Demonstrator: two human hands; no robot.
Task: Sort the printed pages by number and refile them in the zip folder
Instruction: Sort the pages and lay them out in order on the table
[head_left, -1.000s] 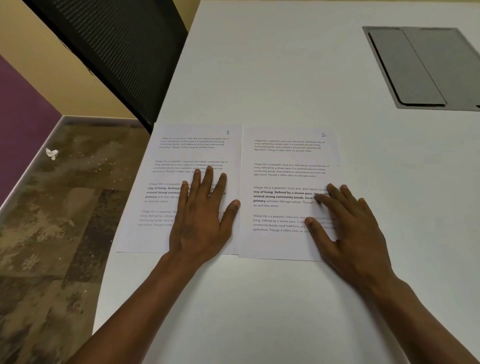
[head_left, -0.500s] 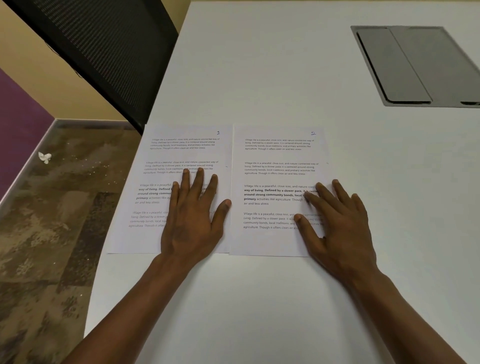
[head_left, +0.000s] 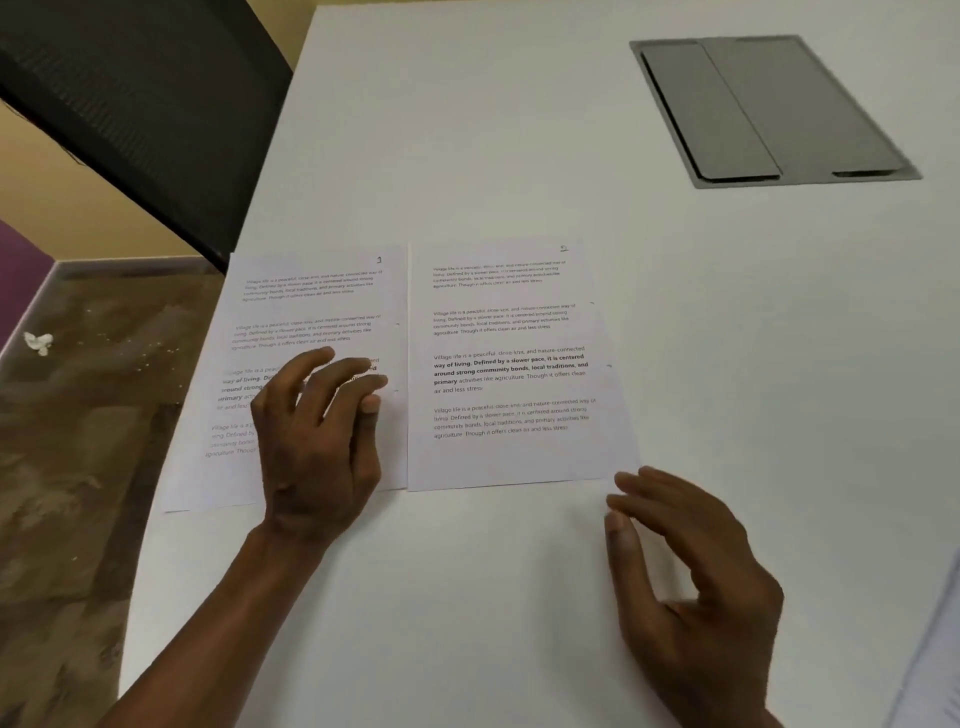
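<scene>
Two printed pages lie side by side on the white table (head_left: 467, 130). The left page (head_left: 311, 301) carries a handwritten number in its top right corner; the right page (head_left: 509, 322) has one too. My left hand (head_left: 317, 436) hovers over the lower part of the left page, fingers loosely bent and lifted, holding nothing. My right hand (head_left: 691, 582) is off the paper, just below the right page's bottom right corner, fingers relaxed and empty. At the right edge of the frame shows a pale corner (head_left: 935, 649), maybe the zip folder; I cannot tell.
A grey hatch cover (head_left: 769, 109) is set into the table at the back right. A black mesh chair back (head_left: 130, 104) stands at the table's left edge. The left page overhangs that edge above the patterned floor (head_left: 78, 467).
Both hands have lifted off the pages. The left hand's fingers curled up from flat; the right hand drew back toward me and to the right, off the right page.
</scene>
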